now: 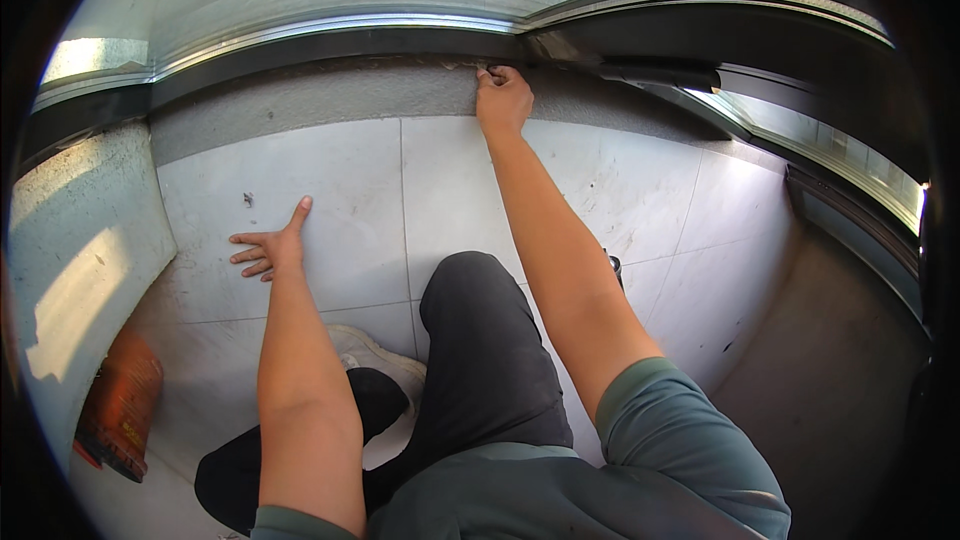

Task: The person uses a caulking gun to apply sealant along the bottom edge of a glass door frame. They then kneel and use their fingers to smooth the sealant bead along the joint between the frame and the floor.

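Observation:
My right hand [505, 98] reaches forward to the underside of a dark window frame [400, 44], where it meets a rough grey sill strip [330, 98]. Its fingers are closed in a pinch at that joint; what they hold, if anything, is too small to make out. A ragged pale line runs along the joint beside the fingertips. Over the white tiled floor [350, 180], my left hand [270, 248] has its fingers spread and holds nothing. Whether it presses on the tiles or hovers just above them, I cannot tell.
An orange-red container with a dark end [125, 400] lies at the left by a pale wall [85, 250]. Glass panes rise behind the frame. At the right is a dark-framed door or panel [760, 110]. Dark specks dot the tiles. My shoe [385, 355] is below my left hand.

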Tool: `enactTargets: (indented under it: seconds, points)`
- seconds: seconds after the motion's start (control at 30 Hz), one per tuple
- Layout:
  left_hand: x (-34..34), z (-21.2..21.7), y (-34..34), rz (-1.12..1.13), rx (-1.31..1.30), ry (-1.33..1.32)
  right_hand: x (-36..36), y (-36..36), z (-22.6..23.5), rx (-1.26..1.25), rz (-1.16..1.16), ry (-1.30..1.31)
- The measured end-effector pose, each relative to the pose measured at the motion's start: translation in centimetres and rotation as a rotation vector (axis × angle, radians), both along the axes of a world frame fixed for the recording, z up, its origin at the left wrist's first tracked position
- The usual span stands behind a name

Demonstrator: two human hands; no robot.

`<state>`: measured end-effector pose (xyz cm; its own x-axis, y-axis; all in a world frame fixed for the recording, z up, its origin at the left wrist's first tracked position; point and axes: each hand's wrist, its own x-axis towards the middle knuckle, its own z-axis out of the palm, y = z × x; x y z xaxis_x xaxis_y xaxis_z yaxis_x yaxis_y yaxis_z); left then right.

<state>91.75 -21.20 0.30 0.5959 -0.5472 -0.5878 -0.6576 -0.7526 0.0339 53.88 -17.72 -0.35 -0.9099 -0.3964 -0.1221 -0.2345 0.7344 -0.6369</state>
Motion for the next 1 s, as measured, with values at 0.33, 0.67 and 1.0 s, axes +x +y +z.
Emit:
enactTargets:
  seconds: [0.33, 0.67, 1.0]
  points:
    - [0.0, -0.2, 0.1, 0.001, -0.007, 0.004, 2.6, -1.4, -0.1, 0.034, -0.058, 0.112]
    - [-0.1, 0.1, 0.1, -0.002, -0.017, -0.017, 2.4, -1.3, 0.3, 0.172, 0.201, 0.181]
    - [0.0, 0.0, 0.1, 0.013, -0.004, 0.008, 6.6, 4.9, 3.5, -0.043, 0.569, -0.436]
